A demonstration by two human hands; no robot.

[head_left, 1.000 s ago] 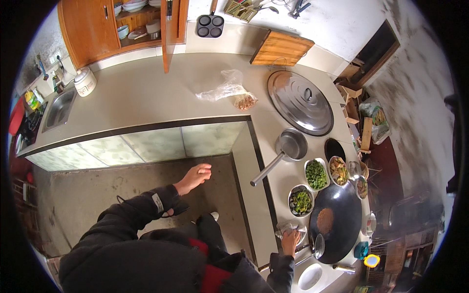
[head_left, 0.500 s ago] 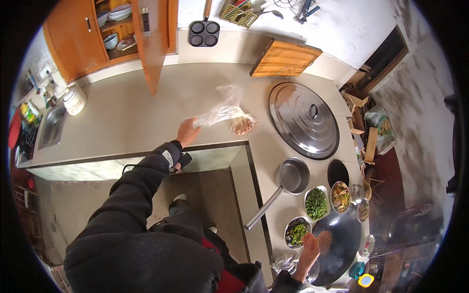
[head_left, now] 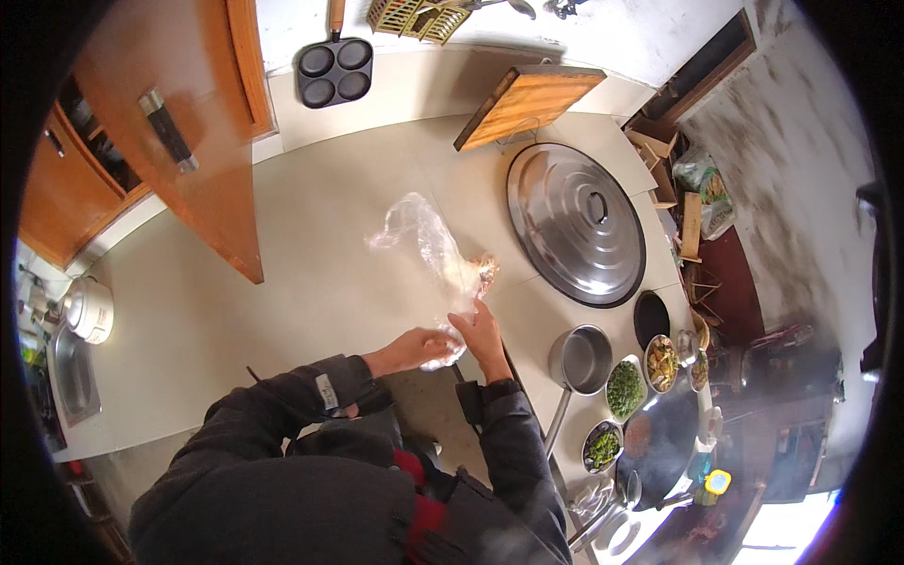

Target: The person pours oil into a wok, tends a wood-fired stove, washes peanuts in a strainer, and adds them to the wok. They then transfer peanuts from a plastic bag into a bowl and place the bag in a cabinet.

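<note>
A clear plastic bag (head_left: pixel 428 240) lies crumpled on the counter in front of me, with pinkish-brown lumps (head_left: pixel 486 271) showing at its right side. Some of its film is bunched low, over the counter's front edge. My left hand (head_left: pixel 412 351) is closed on that bunched film. From the right, my right hand (head_left: pixel 482 337) reaches in with its fingertips pressed on the same bag, just below the lumps. The two hands are close together; film partly covers the left fingertips. To the right, a dark wok (head_left: pixel 664 461) holds a brown mass and gives off steam.
Bowls of chopped greens (head_left: pixel 625 388) and yellowish pieces (head_left: pixel 661 363) ring the wok. A saucepan's (head_left: pixel 580 360) handle juts toward my right arm. Behind are a large metal lid (head_left: pixel 579 226) and a wooden board (head_left: pixel 532 102). An open cabinet door (head_left: pixel 179 122) overhangs the counter's left.
My right hand has come from beside the wok to the bag. My left hand has drawn part of the bag toward me. The view has shifted, and the cabinet door looms closer.
</note>
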